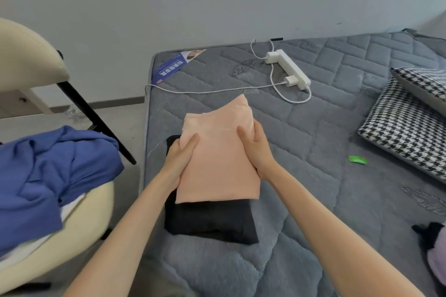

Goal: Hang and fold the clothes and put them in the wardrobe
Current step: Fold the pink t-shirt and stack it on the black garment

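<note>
Both left hand [179,160] and right hand [257,149] grip soft, rectangular peach garment [219,166].

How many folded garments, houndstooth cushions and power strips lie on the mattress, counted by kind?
Folded garments: 2, the peach garment on top of the black garment
Houndstooth cushions: 2, the upper cushion and the lower cushion
Power strips: 1, the white power strip
Total: 5

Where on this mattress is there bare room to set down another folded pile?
Bare mattress lies between the peach garment and the houndstooth pillows, save a green wrapper, and along the near edge. Crowded beyond: power strip and cables.
</note>
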### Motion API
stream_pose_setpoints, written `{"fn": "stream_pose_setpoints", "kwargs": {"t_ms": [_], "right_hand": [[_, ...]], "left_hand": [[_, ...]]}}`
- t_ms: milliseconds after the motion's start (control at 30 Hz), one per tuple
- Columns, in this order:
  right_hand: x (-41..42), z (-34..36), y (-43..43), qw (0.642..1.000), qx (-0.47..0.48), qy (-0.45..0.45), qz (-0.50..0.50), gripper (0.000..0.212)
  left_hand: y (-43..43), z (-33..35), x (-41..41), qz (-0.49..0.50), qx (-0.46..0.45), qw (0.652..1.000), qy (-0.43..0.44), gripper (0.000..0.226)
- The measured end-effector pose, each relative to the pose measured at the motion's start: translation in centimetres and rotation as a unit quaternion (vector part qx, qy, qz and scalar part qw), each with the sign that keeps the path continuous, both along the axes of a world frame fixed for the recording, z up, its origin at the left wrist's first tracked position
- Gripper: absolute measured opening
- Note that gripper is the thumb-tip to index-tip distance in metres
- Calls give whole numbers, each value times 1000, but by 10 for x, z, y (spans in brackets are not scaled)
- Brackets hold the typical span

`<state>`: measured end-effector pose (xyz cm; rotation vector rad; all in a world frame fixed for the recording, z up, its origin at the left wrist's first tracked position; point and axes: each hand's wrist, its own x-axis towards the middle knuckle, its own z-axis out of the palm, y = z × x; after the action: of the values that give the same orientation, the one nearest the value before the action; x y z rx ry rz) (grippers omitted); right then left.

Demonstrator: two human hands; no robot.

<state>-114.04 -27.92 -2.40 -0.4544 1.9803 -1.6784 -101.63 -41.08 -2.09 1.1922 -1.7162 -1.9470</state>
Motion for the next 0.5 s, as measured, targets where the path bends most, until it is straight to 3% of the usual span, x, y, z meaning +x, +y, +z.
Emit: {"fn": "stream_pose_setpoints", "kwargs": {"t_ms": [133,300,500], "right_hand": [[27,-1,-15,998,19,-12,54,56],[40,-46,-7,993,94,-48,59,66],[48,-45,3,979,194,-49,45,51]], "left_hand": [[-6,-6,35,40,3,999,-1,23],[4,-35,57,33,-62,995,-76,34],[12,-50,58,53,-85,992,-74,35]]}}
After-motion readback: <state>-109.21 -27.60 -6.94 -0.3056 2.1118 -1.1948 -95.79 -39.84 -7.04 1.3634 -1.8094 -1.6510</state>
